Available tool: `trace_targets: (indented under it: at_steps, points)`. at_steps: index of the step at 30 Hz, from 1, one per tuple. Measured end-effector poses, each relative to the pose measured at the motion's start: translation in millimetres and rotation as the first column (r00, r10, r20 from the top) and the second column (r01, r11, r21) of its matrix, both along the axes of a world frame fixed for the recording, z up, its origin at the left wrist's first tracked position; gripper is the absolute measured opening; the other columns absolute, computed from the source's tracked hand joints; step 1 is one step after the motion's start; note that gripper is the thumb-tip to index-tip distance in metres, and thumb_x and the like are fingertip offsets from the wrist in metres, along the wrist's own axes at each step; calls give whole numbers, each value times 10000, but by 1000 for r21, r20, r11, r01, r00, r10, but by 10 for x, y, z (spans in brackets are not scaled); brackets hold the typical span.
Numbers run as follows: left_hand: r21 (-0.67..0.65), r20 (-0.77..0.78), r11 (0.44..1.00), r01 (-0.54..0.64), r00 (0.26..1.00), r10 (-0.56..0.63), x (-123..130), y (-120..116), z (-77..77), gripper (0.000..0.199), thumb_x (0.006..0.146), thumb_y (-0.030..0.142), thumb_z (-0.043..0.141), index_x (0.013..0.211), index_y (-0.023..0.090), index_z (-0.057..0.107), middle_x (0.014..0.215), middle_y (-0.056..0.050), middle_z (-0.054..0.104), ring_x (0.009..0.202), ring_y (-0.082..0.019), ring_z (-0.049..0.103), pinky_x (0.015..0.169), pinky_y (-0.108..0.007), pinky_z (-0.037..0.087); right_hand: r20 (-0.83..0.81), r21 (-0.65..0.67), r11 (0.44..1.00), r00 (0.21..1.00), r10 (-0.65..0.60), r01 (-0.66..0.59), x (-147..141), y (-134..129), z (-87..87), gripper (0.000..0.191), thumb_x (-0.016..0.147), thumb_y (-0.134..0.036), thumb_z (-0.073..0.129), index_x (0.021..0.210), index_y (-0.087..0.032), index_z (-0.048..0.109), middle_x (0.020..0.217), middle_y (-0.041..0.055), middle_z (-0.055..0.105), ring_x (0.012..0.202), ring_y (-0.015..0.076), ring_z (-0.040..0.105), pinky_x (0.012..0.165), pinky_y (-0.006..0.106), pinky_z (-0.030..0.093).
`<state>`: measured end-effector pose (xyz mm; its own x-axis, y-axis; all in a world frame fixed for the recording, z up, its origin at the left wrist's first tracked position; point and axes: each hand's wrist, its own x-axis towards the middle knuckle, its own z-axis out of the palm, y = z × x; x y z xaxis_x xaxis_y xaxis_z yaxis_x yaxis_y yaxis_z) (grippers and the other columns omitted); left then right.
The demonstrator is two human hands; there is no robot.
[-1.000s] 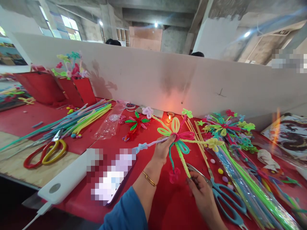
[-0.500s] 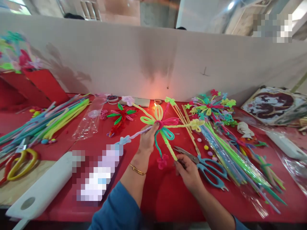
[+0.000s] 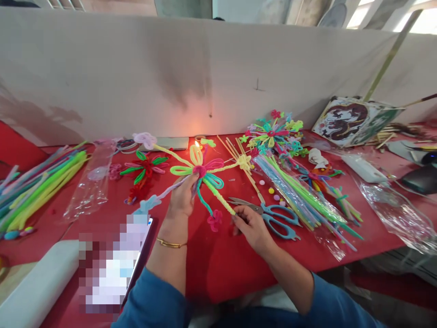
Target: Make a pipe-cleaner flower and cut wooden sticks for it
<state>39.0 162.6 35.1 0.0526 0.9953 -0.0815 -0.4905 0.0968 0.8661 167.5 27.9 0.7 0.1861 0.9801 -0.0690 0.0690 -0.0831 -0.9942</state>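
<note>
Along its back edge, from where I stand, the red table [image 3: 208,273] meets a white partition [image 3: 112,77] running the full width, biggest thing here. Table next: front edge passes under both forearms, a strip of red surface between them. Flower [image 3: 200,170] of multicolour fuzzy stems is held over mid-table, arms spread, so sideways room is tight: blue tip [image 3: 149,203] at the phone [image 3: 116,273], contact unclear; yellow bloom [image 3: 244,162] near the wrapped stems [image 3: 293,189] on the right. Loose stems [image 3: 44,187] lie far left. Left hand [image 3: 182,196]: fingers gripping the flower at its pink centre [image 3: 200,171]. Right hand [image 3: 252,228]: fingertips pinching the lower end of the yellow-green stem [image 3: 221,200]. Blue-handled scissors [image 3: 282,216] lie just beyond that hand, blades toward the stem, hemming in that side. Small flame [image 3: 197,144] shows by the yellow petals [image 3: 196,157], gap unclear. Smallest: pom-poms [image 3: 271,190] between scissors and wrapped stems.
</note>
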Motion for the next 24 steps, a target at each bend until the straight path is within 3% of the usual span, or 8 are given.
trace_targets:
  at_steps: [2, 4, 6, 9, 12, 15, 19, 24]
  points:
    - [-7, 10, 1000, 10, 1000, -10, -43, 24, 9, 193, 491, 238, 747, 615, 133, 643, 544, 29, 607, 491, -69, 533, 478, -180, 419, 150, 14, 998, 987, 52, -55, 131, -29, 57, 170, 777, -324, 463, 861, -189, 520, 699, -2, 610, 580, 121, 584, 553, 242, 461]
    - [-19, 8, 1000, 1, 1000, -1, -79, 37, 18, 200, 503, 251, 746, 634, 135, 650, 560, 25, 617, 482, -67, 531, 459, -176, 415, 396, 48, 996, 917, 46, -71, 368, -61, 111, 201, 805, -327, 442, 901, -194, 559, 845, 36, 646, 729, 150, 607, 643, 257, 465]
    - [-32, 5, 999, -9, 1000, 9, -96, 38, 28, 205, 512, 262, 746, 646, 137, 654, 583, 20, 630, 484, -66, 535, 452, -171, 417, 667, 86, 996, 744, -45, -17, 694, -89, 145, 212, 827, -303, 423, 911, -202, 590, 891, 46, 654, 800, 168, 604, 713, 277, 451]
    - [-60, 7, 998, 1, 1000, 0, -86, 30, 40, 202, 524, 245, 742, 679, 139, 666, 651, -1, 662, 518, -75, 558, 466, -167, 436, 925, 11, 1000, 379, -2, -22, 1212, -130, 140, 238, 829, -244, 415, 926, -190, 625, 955, 72, 651, 871, 206, 584, 763, 320, 435]
    - [-92, -14, 996, -16, 1000, 15, -61, 28, 48, 179, 541, 222, 733, 684, 135, 670, 657, -11, 668, 518, -83, 561, 446, -165, 434, 991, -67, 996, 108, 73, -58, 1583, -197, 95, 241, 823, -234, 436, 908, -186, 656, 939, 74, 642, 888, 218, 556, 795, 338, 421]
    - [-113, -46, 994, -2, 999, -3, -37, 32, 48, 132, 567, 217, 720, 658, 140, 663, 607, 5, 652, 474, -75, 535, 406, -161, 413, 997, -65, 998, -51, 63, -26, 1781, -268, 72, 259, 816, -197, 435, 925, -179, 670, 976, 82, 625, 886, 222, 542, 800, 343, 416]
    - [-168, -55, 983, 69, 995, -79, 4, 29, 49, 92, 600, 176, 698, 682, 146, 667, 608, 19, 650, 478, -71, 540, 407, -163, 423, 991, -51, 998, -124, 54, 31, 1926, -322, 111, 295, 826, -172, 406, 949, -163, 675, 1005, 93, 621, 905, 237, 536, 815, 351, 406]
    - [-218, -62, 974, 63, 995, -78, 51, 14, 64, 42, 648, 116, 657, 673, 149, 667, 638, 11, 669, 545, -84, 579, 457, -162, 462, 999, -28, 1000, -23, 28, 2, 1921, -388, 150, 305, 829, -178, 385, 963, -175, 659, 984, 73, 645, 889, 208, 561, 818, 326, 417]
